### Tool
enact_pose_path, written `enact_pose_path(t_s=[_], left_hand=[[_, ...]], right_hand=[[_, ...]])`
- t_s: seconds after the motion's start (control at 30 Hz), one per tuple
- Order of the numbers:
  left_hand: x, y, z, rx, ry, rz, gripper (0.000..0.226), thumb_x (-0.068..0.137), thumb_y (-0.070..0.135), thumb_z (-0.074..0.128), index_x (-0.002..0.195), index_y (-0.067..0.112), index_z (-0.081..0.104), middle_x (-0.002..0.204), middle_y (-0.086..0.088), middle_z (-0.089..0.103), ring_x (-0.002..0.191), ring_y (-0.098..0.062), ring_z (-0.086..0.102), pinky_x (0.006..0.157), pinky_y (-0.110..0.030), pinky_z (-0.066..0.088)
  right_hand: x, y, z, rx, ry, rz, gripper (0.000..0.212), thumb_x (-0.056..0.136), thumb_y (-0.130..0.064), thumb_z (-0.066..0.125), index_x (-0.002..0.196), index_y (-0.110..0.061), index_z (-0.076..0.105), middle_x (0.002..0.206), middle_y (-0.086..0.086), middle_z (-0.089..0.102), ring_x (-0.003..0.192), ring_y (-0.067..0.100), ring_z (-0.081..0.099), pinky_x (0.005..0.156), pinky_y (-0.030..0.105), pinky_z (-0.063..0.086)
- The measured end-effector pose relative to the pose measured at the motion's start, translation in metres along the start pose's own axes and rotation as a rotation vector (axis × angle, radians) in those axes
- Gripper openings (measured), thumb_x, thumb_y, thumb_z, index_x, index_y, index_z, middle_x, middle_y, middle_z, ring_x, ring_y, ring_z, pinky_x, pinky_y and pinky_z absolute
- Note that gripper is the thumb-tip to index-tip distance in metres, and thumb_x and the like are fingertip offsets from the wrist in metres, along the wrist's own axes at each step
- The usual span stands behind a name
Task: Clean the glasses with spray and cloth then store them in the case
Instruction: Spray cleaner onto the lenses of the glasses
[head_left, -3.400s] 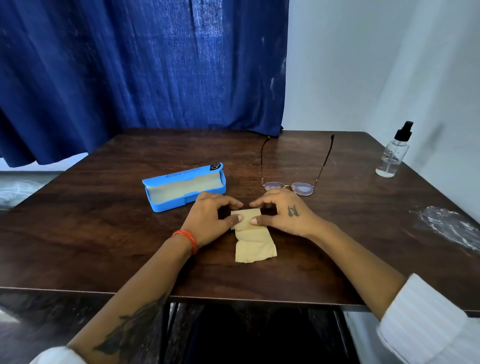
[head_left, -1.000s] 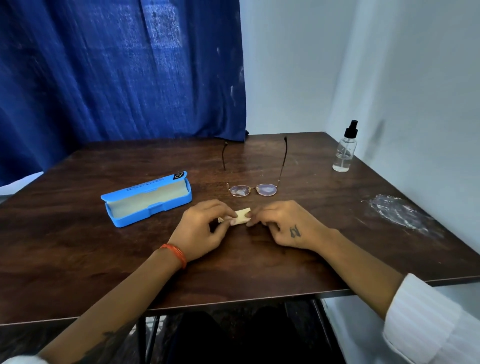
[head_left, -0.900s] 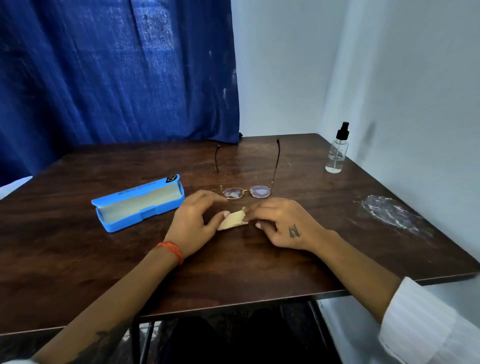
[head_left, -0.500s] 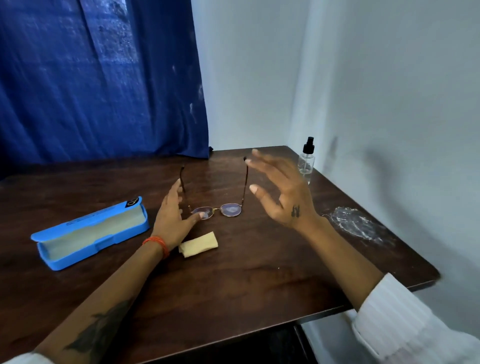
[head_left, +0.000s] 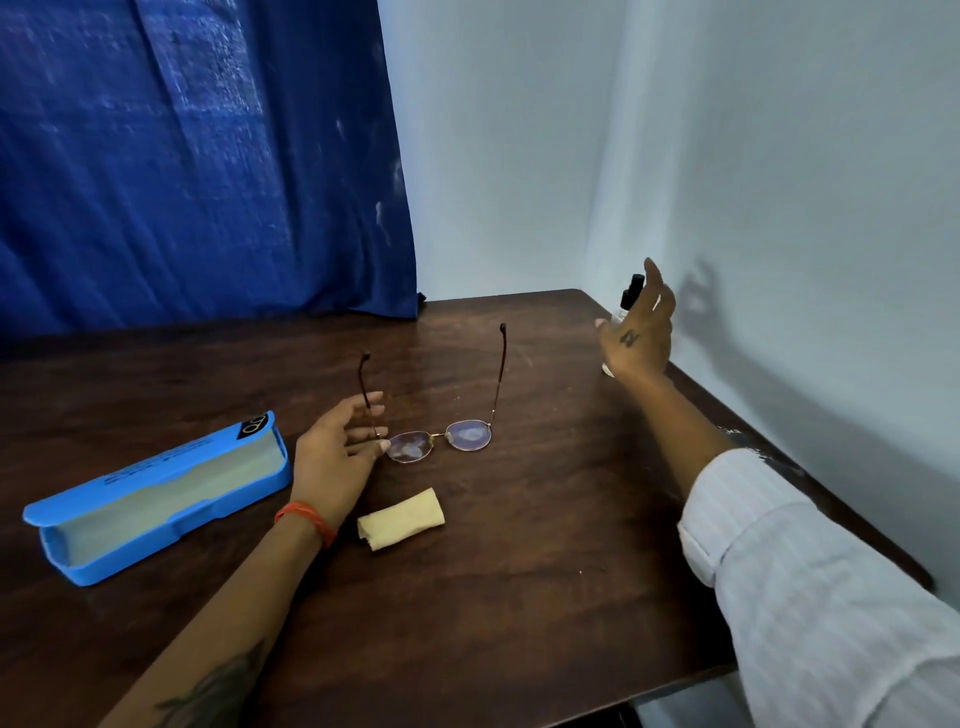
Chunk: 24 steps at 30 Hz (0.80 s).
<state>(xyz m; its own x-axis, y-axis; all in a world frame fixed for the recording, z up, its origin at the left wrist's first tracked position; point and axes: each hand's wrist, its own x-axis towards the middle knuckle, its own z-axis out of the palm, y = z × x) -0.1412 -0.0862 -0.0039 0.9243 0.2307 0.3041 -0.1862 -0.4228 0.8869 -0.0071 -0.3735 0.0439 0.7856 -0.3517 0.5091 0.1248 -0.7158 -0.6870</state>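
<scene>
Our right hand (head_left: 636, 332) reaches open just before the upright spray bottle (head_left: 629, 293); our left hand (head_left: 337, 452), open, touches the glasses (head_left: 441, 441), well left of it.

Dark wooden table (head_left: 519, 597) in a corner: blue curtain (head_left: 197, 156), pale walls (head_left: 779, 156).

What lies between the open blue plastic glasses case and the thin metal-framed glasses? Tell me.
In the head view, only the left hand lies between the open blue plastic glasses case and the thin metal-framed glasses, its fingertips at the left lens and temple.
</scene>
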Motion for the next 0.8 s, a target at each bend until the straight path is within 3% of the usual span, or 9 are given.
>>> enact_pose_path(t_s=[0.13, 0.3, 0.37, 0.43, 0.5, 0.6, 0.67, 0.73, 0.8], left_hand=[[0.0, 0.001, -0.002, 0.042, 0.006, 0.02, 0.039, 0.079, -0.006, 0.063, 0.111, 0.016, 0.061, 0.095, 0.003, 0.065, 0.088, -0.004, 0.062, 0.073, -0.009, 0.049], [-0.001, 0.003, -0.003, 0.04, 0.039, 0.023, 0.031, 0.078, -0.002, 0.066, 0.102, 0.018, 0.065, 0.088, 0.005, 0.067, 0.084, -0.003, 0.063, 0.077, -0.014, 0.05], [-0.002, 0.005, -0.003, 0.046, 0.029, 0.026, 0.03, 0.079, -0.001, 0.066, 0.1, 0.019, 0.066, 0.088, 0.006, 0.067, 0.084, -0.003, 0.063, 0.076, -0.013, 0.051], [-0.004, 0.006, -0.004, 0.051, 0.03, 0.033, 0.028, 0.079, -0.001, 0.066, 0.099, 0.019, 0.067, 0.088, 0.005, 0.067, 0.084, -0.003, 0.063, 0.077, -0.015, 0.051], [-0.004, 0.007, -0.004, 0.055, 0.047, 0.037, 0.026, 0.079, 0.0, 0.066, 0.099, 0.016, 0.068, 0.089, 0.004, 0.068, 0.084, -0.004, 0.064, 0.078, -0.016, 0.051], [0.0, 0.013, -0.005, 0.074, 0.094, 0.065, 0.026, 0.079, 0.0, 0.066, 0.101, 0.014, 0.068, 0.088, 0.005, 0.068, 0.081, 0.0, 0.063, 0.077, -0.009, 0.05], [0.007, 0.019, -0.005, 0.079, 0.136, 0.095, 0.027, 0.079, 0.0, 0.066, 0.102, 0.013, 0.068, 0.087, 0.007, 0.067, 0.077, 0.006, 0.062, 0.076, -0.004, 0.047], [0.015, 0.026, -0.005, 0.074, 0.176, 0.113, 0.028, 0.079, 0.0, 0.066, 0.103, 0.013, 0.068, 0.091, 0.005, 0.068, 0.079, 0.005, 0.062, 0.076, -0.003, 0.046], [0.02, 0.03, -0.002, 0.091, 0.223, 0.138, 0.028, 0.078, 0.0, 0.066, 0.104, 0.013, 0.068, 0.097, 0.002, 0.068, 0.083, 0.003, 0.061, 0.076, -0.002, 0.046]], right_hand=[[0.0, 0.006, 0.002, -0.017, -0.047, 0.01, 0.071, 0.086, -0.01, 0.051, 0.145, -0.031, 0.016, 0.121, 0.017, 0.05, 0.101, 0.037, 0.055, 0.078, 0.036, 0.043], [-0.008, 0.012, -0.005, 0.146, -0.08, -0.034, 0.073, 0.077, -0.024, 0.049, 0.137, -0.048, 0.016, 0.104, 0.01, 0.062, 0.09, 0.03, 0.062, 0.083, 0.045, 0.051], [-0.017, 0.006, -0.015, 0.246, -0.072, -0.073, 0.075, 0.081, -0.025, 0.055, 0.142, -0.041, 0.016, 0.097, 0.002, 0.064, 0.086, 0.017, 0.064, 0.083, 0.035, 0.052], [-0.033, -0.005, -0.025, 0.39, -0.115, -0.105, 0.074, 0.087, -0.01, 0.058, 0.146, -0.027, 0.016, 0.092, -0.005, 0.061, 0.071, -0.002, 0.062, 0.069, 0.013, 0.05], [-0.051, -0.02, -0.031, 0.454, -0.194, -0.156, 0.073, 0.089, -0.008, 0.057, 0.145, -0.029, 0.015, 0.11, 0.005, 0.061, 0.084, -0.003, 0.063, 0.07, 0.007, 0.048], [-0.072, -0.04, -0.033, 0.456, -0.236, -0.241, 0.07, 0.088, -0.022, 0.054, 0.144, -0.037, 0.015, 0.138, -0.001, 0.046, 0.111, 0.007, 0.056, 0.096, 0.026, 0.047], [-0.088, -0.054, -0.031, 0.487, -0.269, -0.259, 0.068, 0.087, -0.031, 0.051, 0.143, -0.044, 0.014, 0.136, -0.014, 0.041, 0.107, 0.002, 0.056, 0.095, 0.034, 0.048], [-0.105, -0.068, -0.027, 0.494, -0.257, -0.284, 0.063, 0.085, -0.043, 0.044, 0.136, -0.058, 0.011, 0.144, -0.011, 0.035, 0.112, 0.024, 0.056, 0.094, 0.051, 0.047], [-0.12, -0.076, -0.021, 0.463, -0.246, -0.346, 0.058, 0.086, -0.044, 0.037, 0.135, -0.054, 0.008, 0.145, -0.015, 0.025, 0.12, 0.028, 0.051, 0.102, 0.049, 0.039]])
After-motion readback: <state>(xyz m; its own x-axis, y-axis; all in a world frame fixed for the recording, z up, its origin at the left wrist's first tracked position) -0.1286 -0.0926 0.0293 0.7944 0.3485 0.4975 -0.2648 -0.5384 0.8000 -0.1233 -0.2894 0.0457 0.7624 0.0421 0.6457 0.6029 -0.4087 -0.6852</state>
